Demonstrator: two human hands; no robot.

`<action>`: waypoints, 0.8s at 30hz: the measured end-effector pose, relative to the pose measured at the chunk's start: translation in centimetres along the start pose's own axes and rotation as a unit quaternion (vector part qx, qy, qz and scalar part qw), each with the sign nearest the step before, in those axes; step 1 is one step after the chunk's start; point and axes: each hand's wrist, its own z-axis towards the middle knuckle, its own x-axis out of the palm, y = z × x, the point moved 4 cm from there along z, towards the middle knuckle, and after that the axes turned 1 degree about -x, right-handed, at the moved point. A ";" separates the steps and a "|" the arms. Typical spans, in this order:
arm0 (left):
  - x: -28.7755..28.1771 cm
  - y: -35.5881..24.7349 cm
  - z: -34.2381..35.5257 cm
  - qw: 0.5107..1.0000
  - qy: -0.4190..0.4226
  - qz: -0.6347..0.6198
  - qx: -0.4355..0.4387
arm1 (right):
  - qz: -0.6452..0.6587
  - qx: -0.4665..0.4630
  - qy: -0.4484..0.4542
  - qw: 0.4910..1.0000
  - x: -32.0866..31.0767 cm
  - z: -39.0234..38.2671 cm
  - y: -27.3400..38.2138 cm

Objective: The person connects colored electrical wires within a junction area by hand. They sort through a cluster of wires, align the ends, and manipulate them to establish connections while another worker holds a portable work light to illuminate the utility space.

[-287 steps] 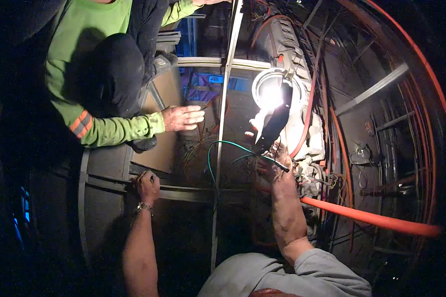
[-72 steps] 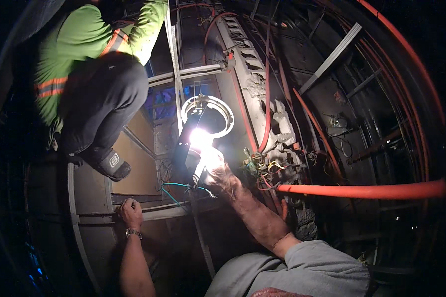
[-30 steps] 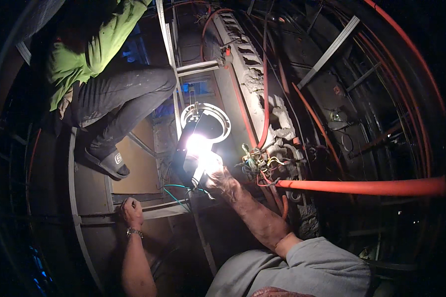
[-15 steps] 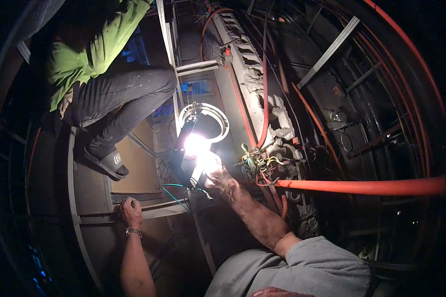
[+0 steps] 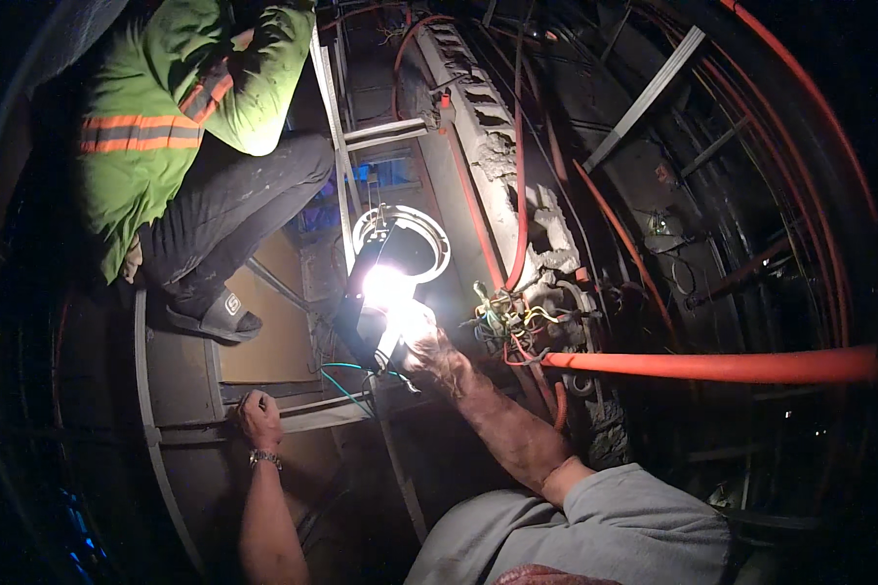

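Note:
My right hand (image 5: 429,353) reaches to a black boxy light fixture (image 5: 359,327) with a white round ring (image 5: 441,255) at its far end. A strong white glare covers the fixture's middle and washes out my fingers, so their grip does not show. From its near end come a green wire (image 5: 346,365) and some short loose wire ends. My left hand (image 5: 259,417), with a metal watch on the wrist, is curled closed over a metal ceiling channel (image 5: 327,415) to the left of the fixture.
A co-worker in a green jacket (image 5: 141,175) squats at the far left, one sandal (image 5: 226,314) by a brown panel (image 5: 259,336). Orange conduits (image 5: 712,363) and a tangle of bare-ended wires (image 5: 502,317) lie right of my hand, beside a rough concrete beam (image 5: 488,127). Metal channels cross the area.
The co-worker has leaned lower and forward, bringing more of the jacket into view, and the knee and sandal have shifted slightly. Both my hands stay in nearly the same place.

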 end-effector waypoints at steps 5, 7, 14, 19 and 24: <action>0.1 -1.1 0.3 1.000 0.011 0.012 0.013 | 0.009 -0.007 -0.010 1.000 -0.5 -0.8 0.0; -0.1 -1.9 0.3 1.000 -0.001 0.023 0.020 | 0.020 -0.013 -0.018 1.000 -0.8 -1.4 0.0; -0.7 -2.0 0.1 0.999 0.001 0.041 0.008 | -0.285 -0.007 0.084 0.955 0.7 -1.8 2.3; -0.3 -2.5 0.4 0.999 0.001 0.038 0.009 | -0.201 -0.036 0.040 0.978 0.0 -2.8 2.7; 0.3 -1.3 0.5 0.999 0.018 0.042 -0.001 | -0.181 -0.052 0.024 0.982 -0.3 -2.9 2.1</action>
